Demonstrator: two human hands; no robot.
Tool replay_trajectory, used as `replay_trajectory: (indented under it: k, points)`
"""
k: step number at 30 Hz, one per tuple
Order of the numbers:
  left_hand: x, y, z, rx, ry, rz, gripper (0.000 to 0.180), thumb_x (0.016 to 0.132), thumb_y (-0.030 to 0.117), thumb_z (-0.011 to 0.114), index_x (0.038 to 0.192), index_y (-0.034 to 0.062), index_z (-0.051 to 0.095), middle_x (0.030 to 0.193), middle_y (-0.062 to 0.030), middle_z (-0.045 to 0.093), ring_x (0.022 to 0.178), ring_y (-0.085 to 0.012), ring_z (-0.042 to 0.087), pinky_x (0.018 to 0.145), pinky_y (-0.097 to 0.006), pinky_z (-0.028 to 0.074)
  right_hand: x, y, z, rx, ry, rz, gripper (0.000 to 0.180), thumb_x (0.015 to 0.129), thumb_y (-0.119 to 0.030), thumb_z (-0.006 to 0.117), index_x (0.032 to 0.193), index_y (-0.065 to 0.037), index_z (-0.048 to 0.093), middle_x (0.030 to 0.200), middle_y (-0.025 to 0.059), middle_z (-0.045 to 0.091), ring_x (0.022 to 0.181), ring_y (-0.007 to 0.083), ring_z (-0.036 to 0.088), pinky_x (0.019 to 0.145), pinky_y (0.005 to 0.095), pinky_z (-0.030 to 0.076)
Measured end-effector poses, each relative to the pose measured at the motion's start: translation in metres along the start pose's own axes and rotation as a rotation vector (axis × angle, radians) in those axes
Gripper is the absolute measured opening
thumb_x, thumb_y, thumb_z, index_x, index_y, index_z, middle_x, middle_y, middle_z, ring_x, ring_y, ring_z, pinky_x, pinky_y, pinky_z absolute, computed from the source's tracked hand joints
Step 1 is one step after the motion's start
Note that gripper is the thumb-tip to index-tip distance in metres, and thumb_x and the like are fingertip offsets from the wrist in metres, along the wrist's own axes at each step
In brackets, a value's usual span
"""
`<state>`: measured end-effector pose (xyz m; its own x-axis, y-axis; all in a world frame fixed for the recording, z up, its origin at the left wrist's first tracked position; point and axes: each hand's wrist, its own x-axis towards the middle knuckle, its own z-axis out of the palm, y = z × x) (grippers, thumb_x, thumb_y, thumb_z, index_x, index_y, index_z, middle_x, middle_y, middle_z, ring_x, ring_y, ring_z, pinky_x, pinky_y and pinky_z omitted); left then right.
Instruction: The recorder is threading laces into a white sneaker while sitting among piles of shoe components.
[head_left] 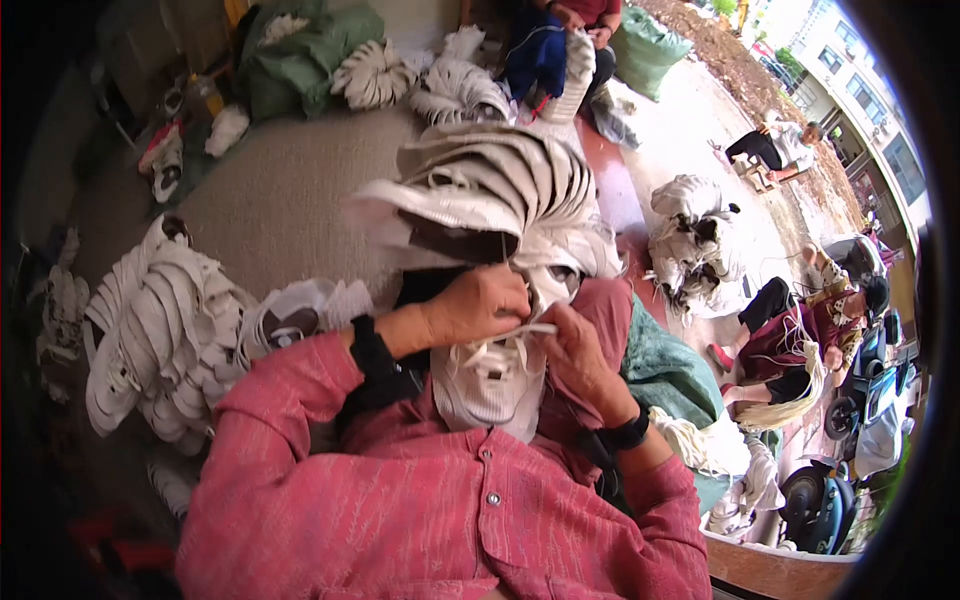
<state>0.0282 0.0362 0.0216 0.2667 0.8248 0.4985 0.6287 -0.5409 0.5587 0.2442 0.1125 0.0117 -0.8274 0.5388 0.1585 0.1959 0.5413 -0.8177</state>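
Observation:
A white shoe upper [487, 385] rests on my lap, its toe toward me. A white shoelace [520, 331] crosses over its lacing area. My right hand [583, 352] pinches the lace at the right side of the upper. My left hand [482, 305] is closed just above the upper; what its fingers hold is hidden, though a thin dark line rises beside them. Beyond both hands, a fanned stack of white shoe uppers [500, 185] leans across my knees, its left end blurred.
More stacked uppers [170, 330] lie at the left, with another pile [700, 245] at the right. Green sacks [310, 65] stand at the back left. A green cloth sack [670, 370] is beside my right leg. Other people sit beyond, and scooters [825, 500] stand far right.

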Motion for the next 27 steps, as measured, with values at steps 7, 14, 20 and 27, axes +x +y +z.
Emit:
replay_trajectory:
  k: [7,14,20,27]
  points:
    - [-0.003,0.013,0.006,0.1,0.047,-0.041,0.021,0.068,0.008,0.073,0.086,0.0064,0.063,0.082,-0.0089,0.062,0.083,-0.0277,0.061,0.075,-0.037,0.049,-0.001,-0.016,0.003,-0.057,0.032,-0.061,0.015,0.086,-0.013,0.056,0.097,-0.003,0.054,0.084,0.0199,0.058,0.08,0.0402,0.059,0.07,0.0437,0.047]
    - [0.0,0.018,0.005,0.147,0.138,0.041,0.019,0.068,0.004,0.073,0.083,0.0062,0.061,0.083,-0.0071,0.063,0.078,-0.0263,0.062,0.069,-0.035,0.051,0.0,-0.018,-0.008,0.026,-0.001,-0.059,0.014,0.085,-0.011,0.056,0.091,0.001,0.056,0.082,0.0187,0.058,0.077,0.0352,0.06,0.069,0.0405,0.047]
    - [0.002,0.018,0.006,0.178,0.1,0.115,0.017,0.069,0.003,0.073,0.085,0.0058,0.066,0.085,-0.0074,0.066,0.08,-0.0266,0.064,0.069,-0.034,0.052,0.003,-0.004,-0.007,-0.046,0.025,-0.184,0.018,0.084,-0.016,0.057,0.091,0.001,0.057,0.08,0.0203,0.058,0.076,0.0369,0.059,0.069,0.0424,0.046]
    - [0.006,0.015,0.003,0.131,0.0,0.097,0.015,0.07,0.003,0.071,0.083,0.0044,0.065,0.086,-0.0089,0.062,0.082,-0.0282,0.061,0.071,-0.036,0.05,0.003,-0.002,-0.002,-0.085,0.019,-0.249,0.02,0.085,-0.019,0.056,0.09,0.0,0.056,0.083,0.0187,0.056,0.077,0.0395,0.058,0.068,0.0455,0.045]
